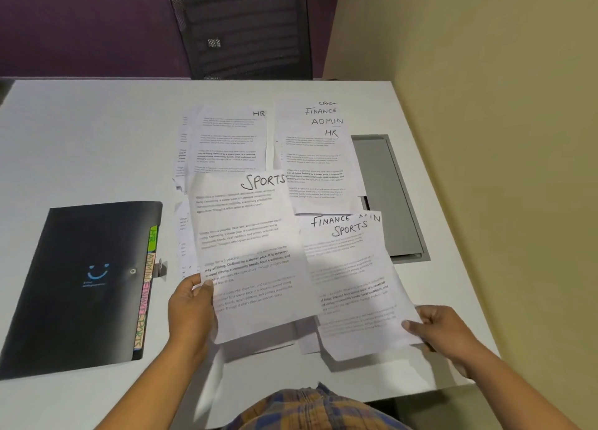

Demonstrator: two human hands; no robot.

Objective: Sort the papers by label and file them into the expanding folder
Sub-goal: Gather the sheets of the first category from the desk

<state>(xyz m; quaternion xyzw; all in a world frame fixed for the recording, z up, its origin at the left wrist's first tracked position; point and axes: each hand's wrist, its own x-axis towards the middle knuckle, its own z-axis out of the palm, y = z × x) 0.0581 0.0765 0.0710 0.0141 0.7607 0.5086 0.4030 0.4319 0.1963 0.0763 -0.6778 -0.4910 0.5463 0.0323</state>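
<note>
My left hand (191,306) pinches the lower left edge of a lifted sheet labelled SPORTS (249,251). My right hand (440,327) grips the lower right corner of a second SPORTS sheet (352,287), which overlaps sheets marked FINANCE and ADMIN beneath it. Farther back lie an HR sheet (229,138) and a fanned stack (317,158) showing FINANCE, ADMIN and HR. The black expanding folder (81,284) lies closed at the left, its coloured tabs (145,287) reading HR, ADMIN, FINANCE, SPORTS along its right edge.
The white table (97,132) ends near the yellow wall on the right. A grey recessed cable tray (388,190) is set into the tabletop behind the right papers. A black mesh chair (246,28) stands beyond the far edge.
</note>
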